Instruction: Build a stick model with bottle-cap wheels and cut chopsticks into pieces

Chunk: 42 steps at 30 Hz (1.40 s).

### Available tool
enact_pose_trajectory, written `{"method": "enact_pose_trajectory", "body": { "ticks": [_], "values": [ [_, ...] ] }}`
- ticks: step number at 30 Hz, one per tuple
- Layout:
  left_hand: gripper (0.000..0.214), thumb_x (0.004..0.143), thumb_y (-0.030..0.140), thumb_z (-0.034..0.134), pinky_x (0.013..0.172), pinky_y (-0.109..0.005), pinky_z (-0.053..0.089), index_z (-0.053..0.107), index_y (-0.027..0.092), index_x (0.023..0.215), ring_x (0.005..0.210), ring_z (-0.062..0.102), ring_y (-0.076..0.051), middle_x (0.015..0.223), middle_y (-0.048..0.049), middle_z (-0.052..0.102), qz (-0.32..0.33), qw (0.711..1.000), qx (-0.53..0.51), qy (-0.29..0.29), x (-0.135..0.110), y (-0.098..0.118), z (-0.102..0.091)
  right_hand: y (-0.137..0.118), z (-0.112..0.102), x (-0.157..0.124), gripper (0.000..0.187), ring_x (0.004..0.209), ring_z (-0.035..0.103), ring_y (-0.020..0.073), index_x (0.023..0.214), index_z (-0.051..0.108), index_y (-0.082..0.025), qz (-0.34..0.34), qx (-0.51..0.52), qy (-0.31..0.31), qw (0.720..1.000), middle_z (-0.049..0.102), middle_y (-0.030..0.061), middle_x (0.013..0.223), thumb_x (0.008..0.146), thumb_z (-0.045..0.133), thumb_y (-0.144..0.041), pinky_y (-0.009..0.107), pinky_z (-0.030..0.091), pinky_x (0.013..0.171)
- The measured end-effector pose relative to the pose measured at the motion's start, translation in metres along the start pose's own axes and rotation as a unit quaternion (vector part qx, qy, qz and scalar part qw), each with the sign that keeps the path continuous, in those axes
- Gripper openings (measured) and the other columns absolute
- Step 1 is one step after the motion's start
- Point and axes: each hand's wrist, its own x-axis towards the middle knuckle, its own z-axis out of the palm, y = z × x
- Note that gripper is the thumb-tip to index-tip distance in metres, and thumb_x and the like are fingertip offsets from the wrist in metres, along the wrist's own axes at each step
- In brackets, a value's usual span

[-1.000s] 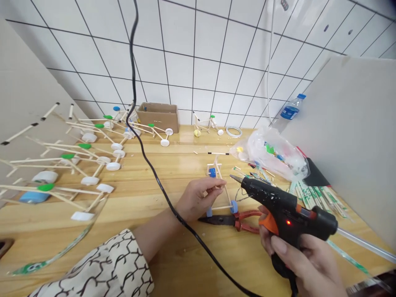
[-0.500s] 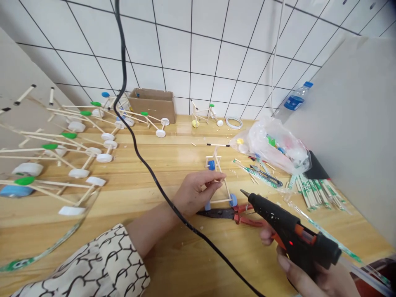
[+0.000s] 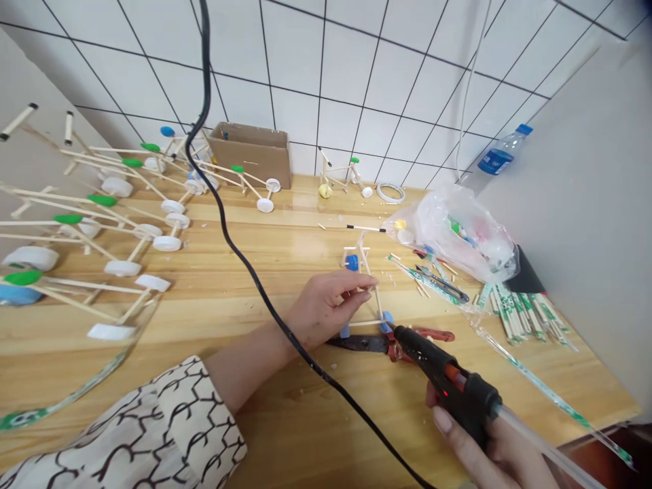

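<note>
left hand (image 3: 326, 309): stick frame (image 3: 369, 285) is pinched between fingertips, steadied upright | right hand (image 3: 492, 451): glue gun (image 3: 451, 384) is gripped by curled fingers, nozzle aimed at blue cap (image 3: 387, 318)

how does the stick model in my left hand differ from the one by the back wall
Wheels: held model has blue caps, back model one yellow, one white. Top: back model carries a green cap, held model shows none. Only held model is gripped, by the left hand. Both are thin sticks.
</note>
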Motion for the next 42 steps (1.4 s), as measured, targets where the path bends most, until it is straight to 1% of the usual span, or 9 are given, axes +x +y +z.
{"method": "enact_pose_trajectory", "body": {
  "ticks": [2,5,9,16,23,27,30,36,42],
  "values": [
    [0.020,0.078,0.016,0.056,0.070,-0.023,0.051,0.069,0.013,0.093,0.076,0.064,-0.014,0.087,-0.0064,0.072,0.004,1.000,-0.005,0.002,0.000,-0.001,0.000,-0.004,0.001,0.004,0.019,0.064,0.066,0.0173,0.074,0.061,-0.019,-0.009,0.004,-0.004,1.000,0.067,0.0016,0.067,0.080,0.051,-0.035,0.019,0.054,0.056],
    [0.021,0.078,0.016,0.056,0.071,-0.022,0.052,0.069,0.013,0.094,0.078,0.065,-0.015,0.088,-0.0062,0.072,0.007,1.000,-0.010,0.002,0.000,-0.003,0.001,-0.008,0.002,0.005,0.020,0.061,0.064,0.0174,0.077,0.061,-0.019,-0.008,-0.002,-0.002,1.000,0.067,0.0014,0.065,0.079,0.052,-0.037,0.020,0.054,0.055],
    [0.020,0.079,0.017,0.055,0.072,-0.023,0.052,0.068,0.016,0.094,0.082,0.065,-0.015,0.091,-0.0053,0.072,0.002,1.000,-0.020,-0.001,0.000,-0.005,0.001,-0.010,0.002,0.004,0.027,0.067,0.065,0.0202,0.087,0.064,-0.020,0.005,-0.010,0.005,1.000,0.069,0.0029,0.072,0.079,0.052,-0.042,0.024,0.055,0.061],
    [0.021,0.079,0.016,0.055,0.073,-0.021,0.051,0.068,0.015,0.095,0.083,0.065,-0.014,0.093,-0.0047,0.071,0.006,1.000,-0.014,-0.002,0.000,-0.004,0.000,-0.014,0.003,0.007,0.034,0.076,0.067,0.0245,0.094,0.065,-0.020,-0.016,-0.014,0.011,1.000,0.070,0.0065,0.082,0.079,0.051,-0.046,0.028,0.056,0.065],
    [0.020,0.079,0.015,0.055,0.076,-0.021,0.050,0.067,0.014,0.095,0.084,0.065,-0.014,0.093,-0.0050,0.072,0.026,1.000,-0.015,0.000,0.001,-0.007,0.001,-0.014,0.002,0.008,0.031,0.071,0.067,0.0234,0.094,0.064,-0.021,-0.029,-0.028,-0.032,0.999,0.069,0.0052,0.077,0.080,0.049,-0.045,0.027,0.056,0.060],
    [0.020,0.079,0.014,0.055,0.076,-0.022,0.049,0.067,0.016,0.095,0.082,0.065,-0.013,0.092,-0.0034,0.072,0.025,1.000,-0.012,0.002,0.001,-0.007,0.001,-0.012,0.006,0.006,0.031,0.072,0.067,0.0236,0.098,0.062,-0.021,-0.030,-0.046,-0.023,0.998,0.069,0.0055,0.079,0.080,0.050,-0.043,0.027,0.056,0.060],
    [0.020,0.079,0.014,0.054,0.075,-0.022,0.049,0.067,0.016,0.095,0.082,0.066,-0.013,0.092,-0.0037,0.072,0.027,1.000,-0.014,0.002,0.001,-0.007,0.001,-0.010,0.008,0.005,0.033,0.071,0.066,0.0242,0.098,0.062,-0.021,-0.030,-0.054,-0.013,0.998,0.069,0.0060,0.078,0.081,0.048,-0.045,0.027,0.056,0.059],
    [0.021,0.079,0.015,0.054,0.076,-0.023,0.050,0.067,0.018,0.095,0.083,0.066,-0.014,0.093,-0.0029,0.072,0.025,0.999,-0.022,-0.004,0.001,-0.007,0.000,-0.010,0.008,0.005,0.034,0.071,0.066,0.0245,0.096,0.062,-0.021,-0.036,-0.060,-0.023,0.997,0.069,0.0075,0.080,0.082,0.046,-0.048,0.029,0.056,0.059],
    [0.020,0.079,0.014,0.054,0.075,-0.021,0.049,0.067,0.016,0.095,0.082,0.065,-0.013,0.093,-0.0034,0.072,0.025,0.999,-0.020,-0.004,0.001,-0.007,0.000,-0.012,0.009,0.006,0.037,0.072,0.067,0.0247,0.099,0.061,-0.020,-0.036,-0.061,-0.025,0.997,0.069,0.0083,0.083,0.082,0.045,-0.049,0.029,0.056,0.060]
  ]
}}
